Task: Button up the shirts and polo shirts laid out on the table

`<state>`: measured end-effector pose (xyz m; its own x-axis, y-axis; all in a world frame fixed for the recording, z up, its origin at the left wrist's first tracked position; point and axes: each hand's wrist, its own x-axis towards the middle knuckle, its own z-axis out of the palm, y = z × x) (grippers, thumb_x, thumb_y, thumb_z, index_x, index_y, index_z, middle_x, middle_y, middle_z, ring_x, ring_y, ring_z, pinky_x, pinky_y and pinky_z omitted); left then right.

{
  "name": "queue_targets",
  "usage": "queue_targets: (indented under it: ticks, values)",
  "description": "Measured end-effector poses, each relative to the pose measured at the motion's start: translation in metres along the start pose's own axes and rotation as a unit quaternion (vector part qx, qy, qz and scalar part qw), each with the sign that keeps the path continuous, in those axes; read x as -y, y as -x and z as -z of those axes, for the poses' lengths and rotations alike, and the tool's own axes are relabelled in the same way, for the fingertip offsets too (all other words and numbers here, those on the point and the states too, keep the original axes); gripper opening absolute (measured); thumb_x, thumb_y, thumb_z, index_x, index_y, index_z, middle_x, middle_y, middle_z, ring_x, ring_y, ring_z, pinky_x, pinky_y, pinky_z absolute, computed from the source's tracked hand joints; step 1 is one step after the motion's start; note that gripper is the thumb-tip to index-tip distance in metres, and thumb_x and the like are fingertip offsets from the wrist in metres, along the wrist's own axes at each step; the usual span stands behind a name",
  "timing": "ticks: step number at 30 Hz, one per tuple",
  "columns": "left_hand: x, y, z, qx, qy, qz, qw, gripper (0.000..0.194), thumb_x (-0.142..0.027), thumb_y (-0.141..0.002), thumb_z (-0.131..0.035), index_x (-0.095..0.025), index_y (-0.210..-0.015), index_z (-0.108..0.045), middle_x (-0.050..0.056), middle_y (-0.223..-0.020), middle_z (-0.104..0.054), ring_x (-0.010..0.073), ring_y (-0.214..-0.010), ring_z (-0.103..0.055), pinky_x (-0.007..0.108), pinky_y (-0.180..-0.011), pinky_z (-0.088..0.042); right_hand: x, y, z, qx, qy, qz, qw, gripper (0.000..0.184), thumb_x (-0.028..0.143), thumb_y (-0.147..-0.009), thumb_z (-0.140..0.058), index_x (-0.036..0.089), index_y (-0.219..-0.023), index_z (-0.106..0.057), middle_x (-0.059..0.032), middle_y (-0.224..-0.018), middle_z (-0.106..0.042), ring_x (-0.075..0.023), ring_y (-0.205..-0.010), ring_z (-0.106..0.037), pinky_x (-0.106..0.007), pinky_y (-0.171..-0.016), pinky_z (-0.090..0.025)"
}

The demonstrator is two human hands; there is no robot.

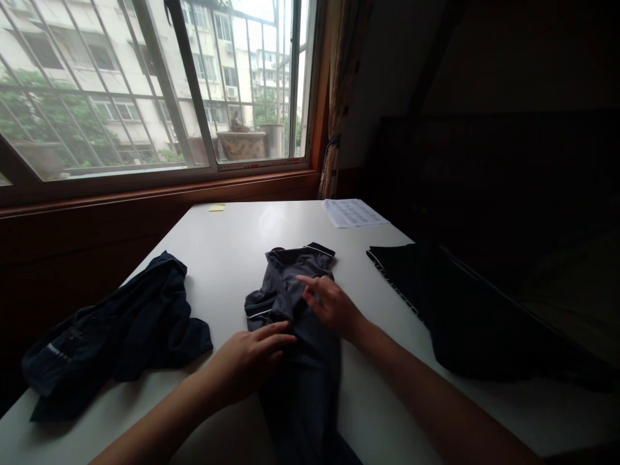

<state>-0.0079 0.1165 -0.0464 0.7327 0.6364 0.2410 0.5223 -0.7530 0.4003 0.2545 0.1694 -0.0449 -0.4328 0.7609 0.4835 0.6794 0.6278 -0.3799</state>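
A dark grey-blue shirt (pixel 307 361) with white-piped trim lies lengthwise on the white table, its upper part folded in and its lower end running toward me. My left hand (pixel 256 358) rests on the shirt's left side, fingers stretched across the cloth. Over the upper right part is my right hand (pixel 334 307), its index finger extended and the other fingers loosely bent. Whether the right fingertips touch the fabric is hard to tell. No cloth shows pinched in either hand.
On the left a crumpled navy garment (pixel 130 323) lies on the white table (pixel 232 239). A black garment (pixel 479 316) hangs over the right edge. Printed sheets (pixel 356 213) and a yellow sticky note (pixel 216 207) sit at the far edge, below the barred window (pixel 252 84).
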Motion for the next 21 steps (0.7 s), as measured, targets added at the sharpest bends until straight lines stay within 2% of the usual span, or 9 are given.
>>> queue_targets:
  ticks: [2, 4, 6, 8, 10, 12, 15, 18, 21]
  values:
    - [-0.008, 0.001, 0.0, 0.036, -0.015, -0.034, 0.999, 0.04, -0.019, -0.095, -0.049, -0.031, -0.132, -0.059, 0.009, -0.141, -0.058, 0.0229, -0.09, -0.074, 0.032, -0.076, -0.059, 0.01, 0.0, -0.004, 0.058, -0.021, 0.037, 0.997, 0.044, 0.033, -0.103, -0.044, 0.026, -0.146, -0.045, -0.0058, -0.099, -0.067, -0.0207, -0.09, -0.058, -0.037, -0.089, -0.044]
    - [-0.016, 0.001, 0.0, 0.055, -0.001, -0.062, 0.997, 0.041, -0.016, -0.094, -0.049, -0.029, -0.132, -0.059, 0.01, -0.138, -0.061, 0.0212, -0.086, -0.074, 0.029, -0.073, -0.059, 0.016, 0.0, -0.009, 0.104, -0.014, 0.056, 0.993, 0.043, 0.036, -0.103, -0.043, 0.03, -0.146, -0.046, -0.0049, -0.1, -0.067, -0.0201, -0.091, -0.058, -0.036, -0.087, -0.043]
    - [-0.019, 0.001, -0.001, 0.051, 0.036, -0.075, 0.995, 0.041, -0.015, -0.094, -0.048, -0.027, -0.133, -0.058, 0.011, -0.135, -0.063, 0.0215, -0.093, -0.073, 0.027, -0.076, -0.059, 0.018, 0.0, -0.012, 0.126, 0.0, 0.045, 0.991, 0.037, 0.039, -0.104, -0.042, 0.031, -0.137, -0.055, -0.0048, -0.103, -0.066, -0.02, -0.093, -0.059, -0.036, -0.087, -0.041]
    - [-0.018, 0.0, -0.001, 0.028, 0.082, -0.069, 0.994, 0.039, -0.015, -0.095, -0.048, -0.025, -0.131, -0.059, 0.011, -0.132, -0.065, 0.0215, -0.1, -0.072, 0.028, -0.081, -0.059, 0.018, -0.001, -0.012, 0.128, 0.009, 0.023, 0.991, 0.033, 0.04, -0.104, -0.041, 0.027, -0.121, -0.065, -0.0049, -0.101, -0.066, -0.0197, -0.094, -0.059, -0.035, -0.085, -0.041]
    - [-0.012, -0.002, -0.001, -0.018, 0.11, -0.03, 0.993, 0.034, -0.016, -0.097, -0.047, -0.023, -0.126, -0.062, 0.01, -0.121, -0.07, 0.0197, -0.096, -0.072, 0.027, -0.081, -0.058, 0.015, -0.002, -0.011, 0.116, 0.006, -0.001, 0.993, 0.031, 0.037, -0.104, -0.042, 0.022, -0.104, -0.069, -0.005, -0.095, -0.066, -0.0192, -0.092, -0.06, -0.033, -0.084, -0.041]
    - [0.0, -0.004, 0.001, -0.087, 0.1, 0.028, 0.991, 0.029, -0.018, -0.099, -0.045, -0.023, -0.119, -0.065, 0.009, -0.113, -0.071, 0.0185, -0.092, -0.071, 0.029, -0.082, -0.058, 0.011, -0.003, -0.008, 0.092, -0.016, -0.022, 0.995, 0.028, 0.035, -0.102, -0.045, 0.02, -0.092, -0.066, -0.0043, -0.09, -0.064, -0.0182, -0.088, -0.06, -0.031, -0.082, -0.042]
    - [0.026, -0.005, 0.003, -0.16, 0.027, 0.078, 0.984, 0.026, -0.022, -0.097, -0.051, -0.026, -0.118, -0.066, 0.007, -0.124, -0.067, 0.0235, -0.112, -0.062, 0.039, -0.095, -0.054, 0.005, -0.003, -0.003, 0.046, -0.079, -0.059, 0.994, 0.025, 0.036, -0.097, -0.053, 0.02, -0.081, -0.06, -0.0021, -0.084, -0.061, -0.0165, -0.08, -0.058, -0.029, -0.077, -0.044]
    - [0.049, -0.005, 0.001, -0.146, -0.04, 0.094, 0.984, 0.032, -0.028, -0.093, -0.061, -0.029, -0.125, -0.064, 0.007, -0.132, -0.063, 0.0285, -0.12, -0.055, 0.048, -0.101, -0.05, -0.003, -0.001, 0.003, -0.003, -0.144, -0.126, 0.981, 0.027, 0.039, -0.091, -0.06, 0.02, -0.073, -0.056, 0.0015, -0.074, -0.058, -0.0155, -0.072, -0.056, -0.027, -0.07, -0.043]
    - [0.059, -0.006, -0.001, -0.117, -0.062, 0.105, 0.986, 0.034, -0.028, -0.09, -0.063, -0.029, -0.124, -0.065, 0.008, -0.121, -0.066, 0.0278, -0.112, -0.058, 0.046, -0.097, -0.051, -0.012, 0.0, 0.01, -0.053, -0.229, -0.208, 0.949, 0.03, 0.042, -0.085, -0.065, 0.021, -0.069, -0.053, 0.0044, -0.065, -0.051, -0.0138, -0.064, -0.05, -0.025, -0.062, -0.04]
